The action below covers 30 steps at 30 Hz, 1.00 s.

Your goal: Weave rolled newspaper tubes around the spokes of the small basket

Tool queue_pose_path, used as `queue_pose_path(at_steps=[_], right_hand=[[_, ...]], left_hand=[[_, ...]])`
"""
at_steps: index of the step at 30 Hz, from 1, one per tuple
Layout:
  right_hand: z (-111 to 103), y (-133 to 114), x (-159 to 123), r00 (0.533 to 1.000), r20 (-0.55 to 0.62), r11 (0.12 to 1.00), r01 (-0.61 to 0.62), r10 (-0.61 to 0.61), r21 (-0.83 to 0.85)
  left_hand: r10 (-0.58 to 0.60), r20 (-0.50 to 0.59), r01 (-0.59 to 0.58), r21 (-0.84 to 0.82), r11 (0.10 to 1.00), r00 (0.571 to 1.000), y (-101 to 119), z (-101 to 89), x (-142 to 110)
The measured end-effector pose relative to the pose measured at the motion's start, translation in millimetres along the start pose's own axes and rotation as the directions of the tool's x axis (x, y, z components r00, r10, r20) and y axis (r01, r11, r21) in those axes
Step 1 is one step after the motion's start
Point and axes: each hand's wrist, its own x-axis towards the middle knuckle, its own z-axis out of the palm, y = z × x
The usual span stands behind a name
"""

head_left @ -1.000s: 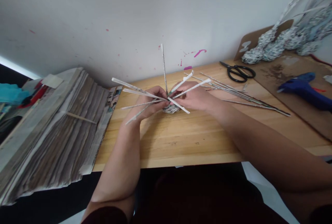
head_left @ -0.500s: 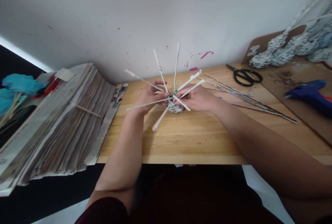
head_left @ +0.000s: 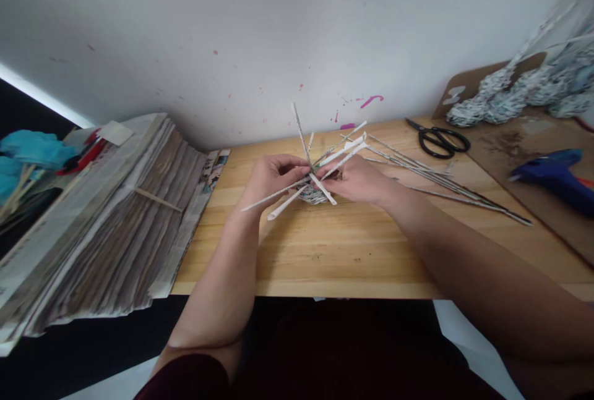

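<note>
1 small woven paper piece sits between the left hand and the right hand, over the wooden table. The left thumb and pointing finger come together in a pinch at the top left rim of the woven paper piece. The right hand's fingers are bent and squeeze its right side. Long white paper sticks poke out of its top many ways, and 1 points up and back. The sticks cover the right thumb, and both hands hide the sides of the woven paper piece. I cannot tell if its bottom touches the wood.

To the right of the woven paper piece lie loose thin rolls, with black scissors behind them. Farther right are a blue glue gun and woven paper lumps, both cut off by the edge. Well to its left stands a newspaper pile.
</note>
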Motion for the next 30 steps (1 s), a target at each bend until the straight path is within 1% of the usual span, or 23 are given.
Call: queue_pose_path(at_steps=[3,5,7,9,11,13,17,19,22,24,25,26,28,30], right_hand=[[0,-3,0,1.000,-0.008,1.000,-0.018,0.018,-0.016],[-1,-5,-1,0.999,-0.016,0.998,-0.046,0.046,-0.049],[-1,-7,-1,0.997,-0.023,0.994,-0.079,0.077,-0.077],[-1,-7,-1,0.996,-0.026,0.992,-0.092,0.090,-0.085],[-1,-6,-1,0.997,-0.021,0.995,-0.075,0.073,-0.067],[0,-5,0,0.999,-0.014,0.998,-0.050,0.050,-0.032],[1,-2,0,0.999,-0.029,0.999,-0.029,0.030,0.028],[1,-1,0,0.999,-0.036,1.000,-0.018,0.018,0.022],[0,-2,1,1.000,-0.010,1.000,-0.012,0.012,0.005],[0,-2,1,1.000,-0.002,1.000,-0.021,0.021,0.008],[0,-2,1,1.000,-0.004,1.000,-0.030,0.030,0.004],[0,-2,0,0.999,-0.008,0.999,-0.040,0.040,-0.004],[1,-1,0,0.998,-0.013,0.998,-0.056,0.055,-0.018],[1,-1,0,0.998,-0.021,0.998,-0.055,0.055,-0.013]], left_hand=[[0.006,-0.107,0.009,0.140,0.990,0.994,-5,1.9,4],[-0.008,-0.144,0.030,0.156,0.987,0.989,-9,2.9,6],[-0.027,-0.106,0.037,0.090,0.995,0.994,-13,3.8,8],[-0.038,-0.036,0.038,-0.006,0.999,0.999,-15,4.8,10],[-0.053,0.004,0.053,-0.100,0.994,0.999,-17,5.5,11],[-0.059,0.020,0.062,-0.185,0.981,0.998,-17,5.0,10],[-0.045,0.056,0.062,-0.352,0.934,0.997,-14,0.2,8],[-0.046,0.103,0.086,-0.423,0.902,0.994,-14,-2.1,8],[-0.040,0.194,0.135,-0.504,0.853,0.980,-15,-1.8,9],[-0.039,0.218,0.151,-0.526,0.837,0.975,-16,1.6,10],[-0.043,0.197,0.141,-0.517,0.844,0.979,-17,4.0,10],[-0.050,0.150,0.118,-0.492,0.863,0.987,-17,6.7,11],[-0.050,-0.015,0.040,-0.384,0.922,0.999,-18,11.8,12],[-0.010,-0.179,-0.032,-0.232,0.972,0.984,-18,14.9,13]])
